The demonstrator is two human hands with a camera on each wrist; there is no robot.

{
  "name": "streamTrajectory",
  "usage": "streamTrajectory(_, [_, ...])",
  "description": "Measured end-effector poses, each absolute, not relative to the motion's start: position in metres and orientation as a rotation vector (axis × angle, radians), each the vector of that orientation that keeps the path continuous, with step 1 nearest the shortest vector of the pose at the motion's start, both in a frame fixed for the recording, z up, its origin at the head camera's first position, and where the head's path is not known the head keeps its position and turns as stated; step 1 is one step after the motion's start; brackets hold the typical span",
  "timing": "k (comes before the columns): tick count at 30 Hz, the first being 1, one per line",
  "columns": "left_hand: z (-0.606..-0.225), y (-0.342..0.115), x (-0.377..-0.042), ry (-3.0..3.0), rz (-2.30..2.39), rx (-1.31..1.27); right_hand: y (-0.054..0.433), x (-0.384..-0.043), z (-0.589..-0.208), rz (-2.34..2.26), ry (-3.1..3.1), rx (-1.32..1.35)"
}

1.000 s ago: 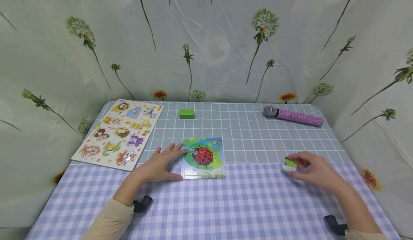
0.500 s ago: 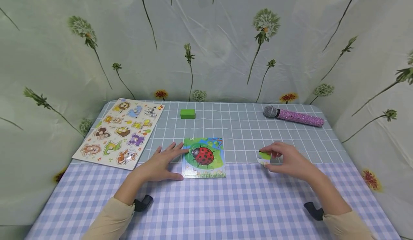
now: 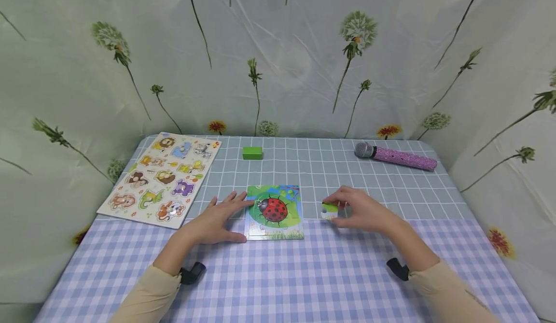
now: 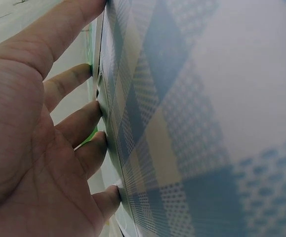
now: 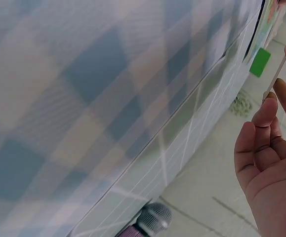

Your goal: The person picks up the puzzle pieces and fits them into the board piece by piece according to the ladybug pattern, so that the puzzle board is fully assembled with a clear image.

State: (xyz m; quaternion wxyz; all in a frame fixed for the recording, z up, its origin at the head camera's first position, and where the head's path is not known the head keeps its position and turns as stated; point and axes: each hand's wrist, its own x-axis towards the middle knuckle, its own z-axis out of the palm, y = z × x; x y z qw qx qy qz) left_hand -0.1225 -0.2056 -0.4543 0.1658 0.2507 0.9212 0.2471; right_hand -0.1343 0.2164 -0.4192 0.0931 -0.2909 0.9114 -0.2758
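A square ladybug jigsaw puzzle [image 3: 274, 213] lies on the table in front of me. My left hand [image 3: 216, 221] rests at its left side, fingers spread and straight, the index fingertip on the picture's left edge and the thumb at the lower left corner. In the left wrist view the left fingertips [image 4: 99, 140] reach down to the cloth. To the right of the puzzle, my right hand [image 3: 362, 210] pinches a green and white puzzle piece [image 3: 329, 210] between thumb and fingers. Seen edge-on in the right wrist view, the puzzle piece [image 5: 276, 75] is thin and held off the table.
An animal puzzle board [image 3: 162, 180] lies at the left. A green block [image 3: 252, 153] sits near the back edge, and a pink glittery microphone [image 3: 395, 157] lies at the back right. A checked and gridded cloth [image 3: 282, 274] covers the table; printed curtains stand behind it.
My right hand has moved left with the pinched puzzle piece, from the far right to close beside the ladybug puzzle. The left hand has stayed in place.
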Motion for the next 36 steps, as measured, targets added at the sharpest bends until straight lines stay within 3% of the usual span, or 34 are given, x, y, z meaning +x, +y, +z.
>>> streamTrajectory(21, [-0.455,-0.207,-0.121,2.634,0.709,0.713,0.159,-0.152,-0.429,-0.719,2.596,-1.113])
streamTrajectory(36, [-0.456,-0.207,-0.121,2.633,0.714,0.707,0.137,-0.148,-0.436,-0.723,2.516,-1.135])
